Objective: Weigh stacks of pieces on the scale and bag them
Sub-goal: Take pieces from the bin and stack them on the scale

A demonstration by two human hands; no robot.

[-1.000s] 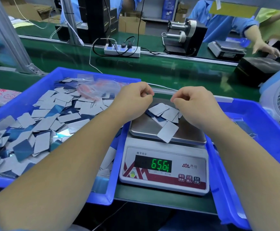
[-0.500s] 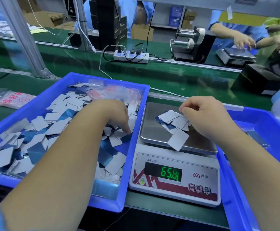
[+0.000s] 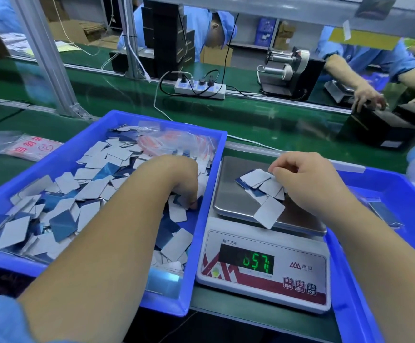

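Observation:
A pile of white and blue card-like pieces (image 3: 263, 191) lies on the steel pan of the electronic scale (image 3: 263, 268), whose display glows with green digits. My right hand (image 3: 305, 184) hovers over the pan, its thumb and fingers pinched on a white piece at the top of the pile. To the left, a blue tray (image 3: 207, 219) holds several loose pieces (image 3: 60, 199). My left hand (image 3: 179, 181) reaches down into it near its right wall, fingers curled onto pieces. Clear bags with red print (image 3: 176, 142) lie at the tray's far end.
A second blue tray (image 3: 394, 194) stands right of the scale. A pack of printed bags (image 3: 33, 147) lies on the green belt at the left. Behind are a power strip (image 3: 199, 87), a label dispenser (image 3: 290, 70), black boxes and other workers.
My left hand left the scale pan, moved into the left tray and sank lower among the pieces. My right hand stayed over the pan. The scale reading changed slightly.

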